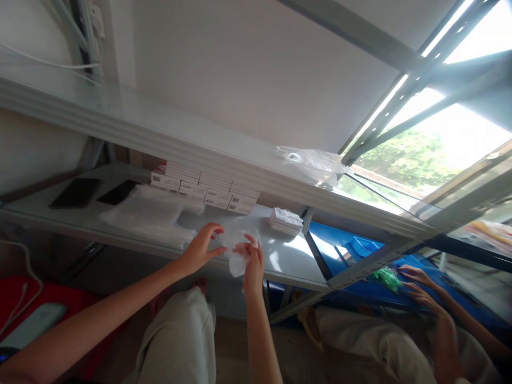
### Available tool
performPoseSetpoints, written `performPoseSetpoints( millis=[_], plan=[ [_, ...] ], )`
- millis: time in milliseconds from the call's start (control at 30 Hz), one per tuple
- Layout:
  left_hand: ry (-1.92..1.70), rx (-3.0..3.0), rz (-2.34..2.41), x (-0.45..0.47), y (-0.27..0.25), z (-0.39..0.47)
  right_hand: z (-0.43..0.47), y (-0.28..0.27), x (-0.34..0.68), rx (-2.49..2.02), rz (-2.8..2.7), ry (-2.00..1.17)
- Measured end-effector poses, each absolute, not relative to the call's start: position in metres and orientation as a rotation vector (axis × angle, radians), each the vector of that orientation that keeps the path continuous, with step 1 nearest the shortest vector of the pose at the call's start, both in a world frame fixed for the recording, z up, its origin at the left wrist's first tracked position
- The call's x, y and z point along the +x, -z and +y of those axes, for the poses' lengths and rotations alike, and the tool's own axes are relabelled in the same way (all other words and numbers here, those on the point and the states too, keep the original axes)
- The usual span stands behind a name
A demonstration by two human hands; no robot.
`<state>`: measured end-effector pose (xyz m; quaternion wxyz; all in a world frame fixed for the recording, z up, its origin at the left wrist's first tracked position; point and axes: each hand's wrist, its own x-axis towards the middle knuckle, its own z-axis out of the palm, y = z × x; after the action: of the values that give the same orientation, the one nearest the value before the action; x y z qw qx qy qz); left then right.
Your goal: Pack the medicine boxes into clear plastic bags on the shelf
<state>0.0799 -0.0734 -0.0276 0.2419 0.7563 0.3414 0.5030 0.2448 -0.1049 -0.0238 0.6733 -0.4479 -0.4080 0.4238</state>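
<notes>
My right hand (253, 261) grips a clear plastic bag (237, 262), its fingers closed around the film over the front edge of the lower shelf. Just left of the bag is my left hand (206, 245), with thumb and fingers apart and nothing between them. A stack of flat clear plastic bags (150, 213) lies on the shelf to the left of that hand. Behind both hands stand several small white boxes (218, 198) with printed labels, in a row. To the right sits a small stack of white cards or papers (285, 220).
Two dark flat devices (76, 193) lie at the shelf's left end. The upper shelf (192, 133) overhangs the work, with a crumpled plastic bag (312, 162) on it. At right, another person's hands (420, 285) are near green material (387, 278) on a blue surface.
</notes>
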Motion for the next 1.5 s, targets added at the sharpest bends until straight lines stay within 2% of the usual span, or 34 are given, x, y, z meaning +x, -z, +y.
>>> performPoseSetpoints(
  millis=[333, 433, 633, 867, 1267, 1500],
  plan=[
    [-1.260, 2.084, 0.962, 0.084, 0.060, -0.066, -0.106, 0.019, 0.257, -0.852, -0.653, -1.081],
    [-1.239, 2.042, 0.865, 0.087, 0.060, -0.068, -0.105, 0.015, 0.260, -0.823, -0.647, -1.082],
    [-1.420, 1.958, 0.907, 0.088, 0.048, -0.062, -0.105, 0.016, 0.259, -0.848, -0.673, -1.116],
    [-1.290, 2.104, 0.811, 0.088, 0.045, -0.055, -0.105, 0.019, 0.256, -0.834, -0.597, -1.148],
    [-1.464, 1.817, 0.945, 0.060, 0.040, -0.050, -0.104, 0.031, 0.286, -0.895, -0.611, -0.869],
    [-1.563, 1.648, 1.021, 0.031, 0.022, -0.041, -0.122, 0.013, 0.331, -0.961, -0.718, -0.822]
  ],
)
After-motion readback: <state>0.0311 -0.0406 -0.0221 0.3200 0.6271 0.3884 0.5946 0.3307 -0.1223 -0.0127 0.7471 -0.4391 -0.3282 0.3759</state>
